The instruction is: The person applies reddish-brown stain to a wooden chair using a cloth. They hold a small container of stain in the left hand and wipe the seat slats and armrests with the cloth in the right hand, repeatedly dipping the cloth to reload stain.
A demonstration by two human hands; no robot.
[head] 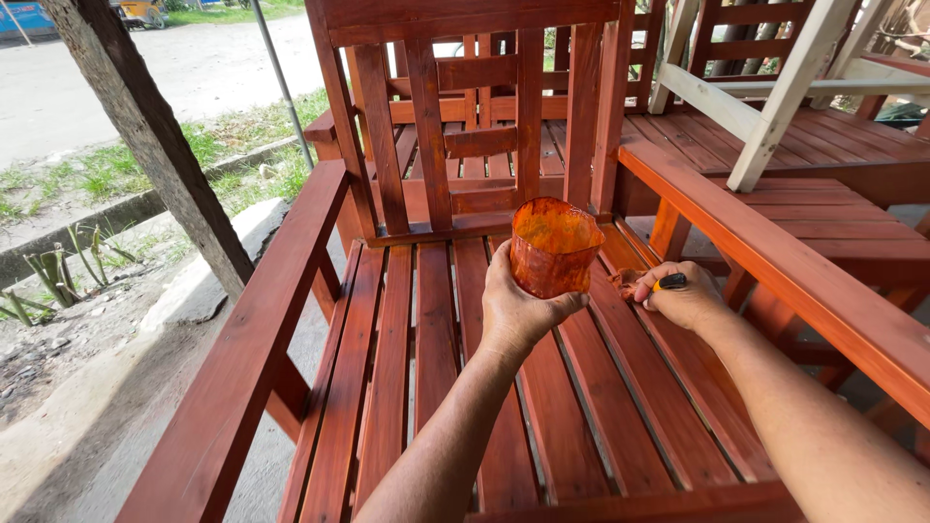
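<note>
Head view, looking down along my two bare forearms over the slatted seat of a red-brown stained wooden bench (426, 387). My left hand (518, 310) is raised above the seat and wraps an orange, translucent, cut-open plastic cup (552, 247); fingers and thumb are clamped round its lower half, and the cup stands upright with its ragged open rim facing up. Its inner walls are smeared with a reddish-orange coating. I cannot tell how much liquid lies in it.

My right hand (683, 295) sits just to the right of the cup, low over the seat slats near the right armrest (775, 252). Its fingers are closed on a small brush with a black and yellow handle (668, 282); the stained bristle end (628, 284) points left and rests on, or just above, a slat. I cannot tell whether it touches the wood.

The cup is held between the bench's backrest (465, 116) and my body, roughly over the middle of the seat, apart from the wood.

The left armrest (262, 329) runs diagonally down the left of the view. Beyond the backrest stand more stained slatted furniture pieces (833, 145), and an unpainted pale wooden frame (765, 97) leans at the upper right. On the left a rough grey timber post (145, 136) slants past a strip of grass and a concrete kerb (116, 208), with a pale road behind.
</note>
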